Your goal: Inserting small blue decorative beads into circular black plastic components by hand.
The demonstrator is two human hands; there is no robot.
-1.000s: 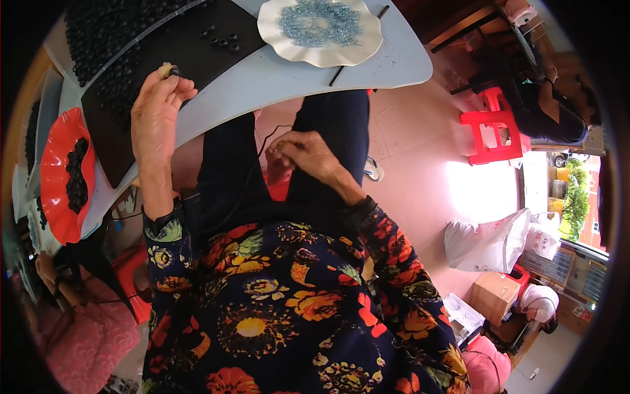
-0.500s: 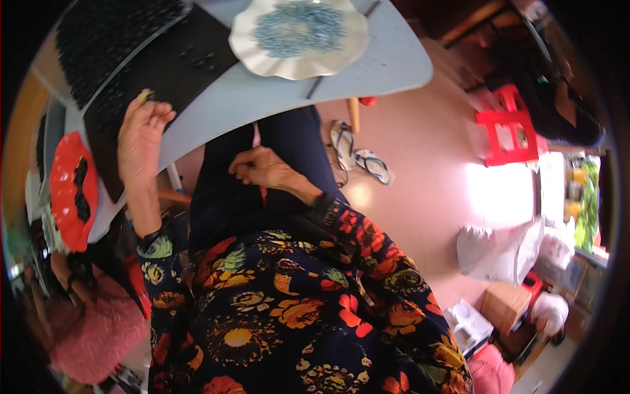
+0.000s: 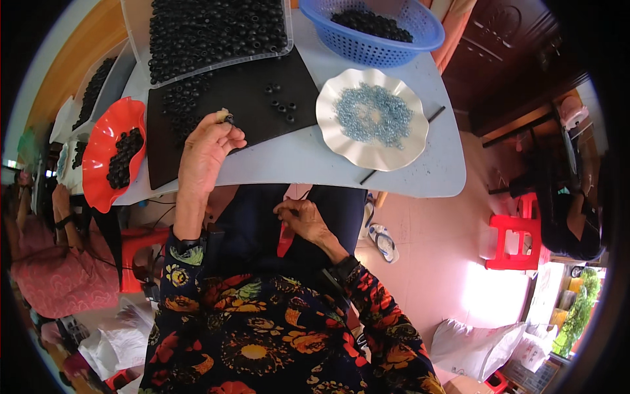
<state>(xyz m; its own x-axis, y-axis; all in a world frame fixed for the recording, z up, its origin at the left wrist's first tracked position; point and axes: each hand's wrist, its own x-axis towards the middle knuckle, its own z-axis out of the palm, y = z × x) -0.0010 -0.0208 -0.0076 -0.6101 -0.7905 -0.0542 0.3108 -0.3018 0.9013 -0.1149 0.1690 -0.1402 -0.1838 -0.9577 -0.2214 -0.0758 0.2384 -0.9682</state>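
Over the black mat (image 3: 246, 108), my left hand (image 3: 205, 150) is raised with thumb and fingers pinched on a small black ring-shaped piece (image 3: 229, 119). A pale yellowish cover shows at one of its fingertips. My right hand (image 3: 305, 221) is above my lap, its fingers curled together; anything inside them is hidden. Many loose black pieces (image 3: 180, 102) are heaped on the mat's left part, with several more scattered farther right. To the right, a white wavy-rimmed plate (image 3: 328, 125) holds many tiny clear bluish pieces (image 3: 377, 111).
A clear bin (image 3: 289, 46) of black pieces stands behind the mat, beside a blue basket (image 3: 348, 49). On the left is a red wavy dish (image 3: 98, 161). A dark rod (image 3: 367, 177) pokes out under the plate. Another person's arm (image 3: 62, 203) is at far left.
My view has swung left and up, bringing the bin and blue basket into sight. My left hand stays pinched above the mat, my right hand curled above my lap.
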